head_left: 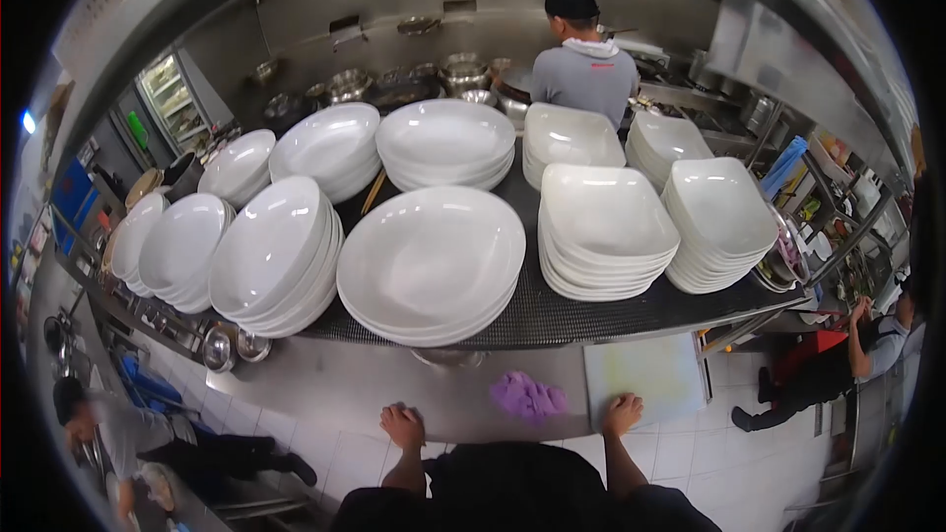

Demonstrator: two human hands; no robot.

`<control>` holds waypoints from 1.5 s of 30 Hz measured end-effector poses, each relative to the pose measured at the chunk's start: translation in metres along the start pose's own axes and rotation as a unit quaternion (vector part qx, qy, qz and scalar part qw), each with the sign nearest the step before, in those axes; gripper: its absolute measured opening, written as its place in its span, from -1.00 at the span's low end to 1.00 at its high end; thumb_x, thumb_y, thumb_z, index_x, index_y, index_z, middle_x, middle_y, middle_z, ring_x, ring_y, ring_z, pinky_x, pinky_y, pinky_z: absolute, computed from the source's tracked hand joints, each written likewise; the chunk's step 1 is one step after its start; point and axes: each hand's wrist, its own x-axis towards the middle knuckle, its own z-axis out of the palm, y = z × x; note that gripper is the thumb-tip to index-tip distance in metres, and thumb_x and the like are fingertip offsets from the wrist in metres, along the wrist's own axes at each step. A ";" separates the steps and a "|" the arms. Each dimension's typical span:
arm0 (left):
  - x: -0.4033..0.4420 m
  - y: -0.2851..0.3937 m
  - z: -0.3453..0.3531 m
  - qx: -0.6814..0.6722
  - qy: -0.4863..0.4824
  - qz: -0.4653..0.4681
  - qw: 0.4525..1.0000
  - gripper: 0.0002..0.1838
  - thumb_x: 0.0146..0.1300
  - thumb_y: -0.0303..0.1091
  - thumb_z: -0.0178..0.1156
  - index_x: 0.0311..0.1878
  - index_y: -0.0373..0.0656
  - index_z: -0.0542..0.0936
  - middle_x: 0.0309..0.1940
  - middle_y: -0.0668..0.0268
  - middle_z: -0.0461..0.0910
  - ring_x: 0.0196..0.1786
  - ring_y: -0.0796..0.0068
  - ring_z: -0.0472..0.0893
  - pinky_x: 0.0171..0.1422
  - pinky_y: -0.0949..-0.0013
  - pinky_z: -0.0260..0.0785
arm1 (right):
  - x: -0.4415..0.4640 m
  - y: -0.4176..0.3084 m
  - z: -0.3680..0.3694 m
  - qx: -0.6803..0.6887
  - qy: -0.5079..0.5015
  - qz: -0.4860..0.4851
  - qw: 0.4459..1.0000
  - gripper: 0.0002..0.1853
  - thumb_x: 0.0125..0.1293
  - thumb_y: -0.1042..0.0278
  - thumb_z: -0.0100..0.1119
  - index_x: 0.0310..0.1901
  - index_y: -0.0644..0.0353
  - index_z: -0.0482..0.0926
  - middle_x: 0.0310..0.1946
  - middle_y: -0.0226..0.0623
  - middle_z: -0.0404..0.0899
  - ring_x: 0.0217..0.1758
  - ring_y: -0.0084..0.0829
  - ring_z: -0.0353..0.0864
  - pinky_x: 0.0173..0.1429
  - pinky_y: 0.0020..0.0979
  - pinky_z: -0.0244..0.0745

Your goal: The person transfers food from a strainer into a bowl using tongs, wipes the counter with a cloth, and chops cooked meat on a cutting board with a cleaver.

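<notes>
My left hand (402, 426) rests on the front edge of the steel counter (296, 379), holding nothing, its fingers loosely bent. My right hand (622, 414) lies on the front left corner of a pale, yellow-stained cutting board (650, 374); it also holds nothing. Between my hands, closer to the right one, is a crumpled purple cloth (529, 396). Above the counter, a shelf with a black ribbed mat (507, 281) bears stacks of white dishes: round and oval plates (431, 256) on the left and middle, squarish bowls (608, 222) on the right.
A co-worker in a grey shirt (586, 69) stands at the stoves behind the shelf, back turned. Other people are at the lower left (128, 433) and far right (877, 345). Metal bowls (220, 348) sit under the shelf. Chopsticks (373, 191) lie between plate stacks.
</notes>
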 end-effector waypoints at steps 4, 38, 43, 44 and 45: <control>0.000 -0.005 0.004 -0.003 -0.018 -0.019 1.000 -0.79 0.24 -0.28 0.11 -0.14 -0.18 0.53 -0.10 0.08 0.48 0.08 0.00 0.47 0.21 -0.06 0.26 | -0.003 0.005 0.002 -0.011 0.005 -0.015 1.000 -0.87 0.32 0.32 0.17 -0.14 0.10 0.53 -0.07 -0.18 0.47 0.08 -0.04 0.46 0.09 0.05 0.35; 0.002 -0.001 0.009 0.034 -0.015 -0.014 0.999 -0.81 0.27 -0.30 0.04 -0.16 -0.17 0.51 -0.11 0.08 0.47 0.03 -0.03 0.47 0.14 -0.07 0.26 | 0.002 -0.007 -0.006 0.001 -0.030 0.010 1.000 -0.87 0.31 0.30 0.10 -0.14 0.05 0.51 -0.06 -0.20 0.46 0.13 -0.06 0.43 0.15 0.02 0.30; 0.001 -0.003 0.009 0.031 -0.022 -0.014 0.999 -0.80 0.25 -0.29 0.07 -0.12 -0.15 0.50 -0.10 0.09 0.45 0.04 -0.02 0.46 0.16 -0.05 0.25 | 0.002 -0.008 -0.008 0.003 -0.025 0.004 1.000 -0.88 0.30 0.31 0.11 -0.15 0.05 0.50 -0.07 -0.18 0.47 0.12 -0.04 0.44 0.13 0.05 0.32; 0.002 -0.004 0.011 0.028 -0.019 -0.014 0.999 -0.80 0.26 -0.29 0.06 -0.12 -0.15 0.50 -0.10 0.08 0.45 0.04 -0.03 0.46 0.15 -0.05 0.26 | 0.002 -0.007 -0.007 0.000 -0.021 -0.001 1.000 -0.88 0.30 0.32 0.11 -0.15 0.05 0.50 -0.07 -0.18 0.47 0.12 -0.04 0.44 0.12 0.05 0.32; 0.002 -0.005 0.012 0.025 -0.017 -0.014 0.999 -0.81 0.26 -0.29 0.06 -0.13 -0.15 0.50 -0.10 0.08 0.45 0.03 -0.03 0.46 0.15 -0.05 0.26 | 0.002 -0.006 -0.005 -0.003 -0.017 -0.006 1.000 -0.88 0.30 0.32 0.11 -0.15 0.05 0.50 -0.07 -0.19 0.47 0.11 -0.03 0.44 0.12 0.06 0.33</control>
